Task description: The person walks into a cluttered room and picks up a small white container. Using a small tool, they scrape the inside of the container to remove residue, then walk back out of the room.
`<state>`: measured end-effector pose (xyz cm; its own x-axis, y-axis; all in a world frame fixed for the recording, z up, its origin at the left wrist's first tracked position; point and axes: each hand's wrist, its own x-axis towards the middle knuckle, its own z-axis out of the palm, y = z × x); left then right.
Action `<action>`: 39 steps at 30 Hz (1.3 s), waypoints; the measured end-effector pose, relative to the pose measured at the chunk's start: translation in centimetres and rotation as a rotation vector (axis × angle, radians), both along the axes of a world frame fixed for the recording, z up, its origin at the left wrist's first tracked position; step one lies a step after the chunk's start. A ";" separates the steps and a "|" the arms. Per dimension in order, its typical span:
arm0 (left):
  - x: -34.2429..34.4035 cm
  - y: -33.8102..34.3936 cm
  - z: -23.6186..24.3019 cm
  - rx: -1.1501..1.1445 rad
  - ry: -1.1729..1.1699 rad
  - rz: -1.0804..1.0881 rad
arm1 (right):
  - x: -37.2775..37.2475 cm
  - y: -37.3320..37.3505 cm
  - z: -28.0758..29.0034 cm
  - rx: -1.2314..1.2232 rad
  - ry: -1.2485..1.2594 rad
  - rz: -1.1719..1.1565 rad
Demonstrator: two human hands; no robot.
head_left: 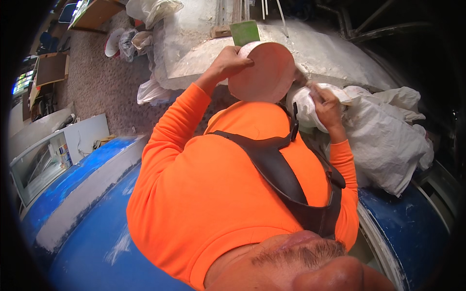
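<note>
My left hand [234,62] is closed on the rim of a round, pinkish-white bowl [267,72], thumb over its edge. The bowl is tilted so that its smooth, pale inside shows. Beyond the bowl's right edge, my right hand [328,107] is closed on a blurred tool [301,77] with a dark, flat end like a scraper. That end is close to the bowl's rim; whether it touches cannot be made out. Behind the left hand, a green flat square [245,33] rests on a white-smeared slab [208,56].
A large white sack [383,140] bulges beside my right forearm. Blue painted surfaces [92,218] lie on both sides of me. Plastic bags [154,92] sit at the slab's left edge. A wooden table [97,14] stands far left, and metal bars [369,31] far right.
</note>
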<state>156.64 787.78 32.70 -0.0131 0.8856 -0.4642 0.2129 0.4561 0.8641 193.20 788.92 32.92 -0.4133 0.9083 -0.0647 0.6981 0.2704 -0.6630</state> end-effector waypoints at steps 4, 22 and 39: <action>0.6 -0.6 0.2 0.021 0.071 -0.047 | -1.1 -0.6 -0.8 0.017 -0.191 0.093; 0.2 -1.0 -0.8 -0.014 0.079 0.019 | -1.3 -0.6 1.5 0.252 -0.189 0.095; 0.4 -0.9 -0.8 -0.018 0.142 -0.081 | -0.4 -2.0 1.7 -0.145 -0.066 0.073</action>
<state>157.01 786.90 31.89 -0.0086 0.8782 -0.4782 0.3694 0.4472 0.8146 192.83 786.93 34.64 -0.4682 0.8553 -0.2219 0.7235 0.2269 -0.6519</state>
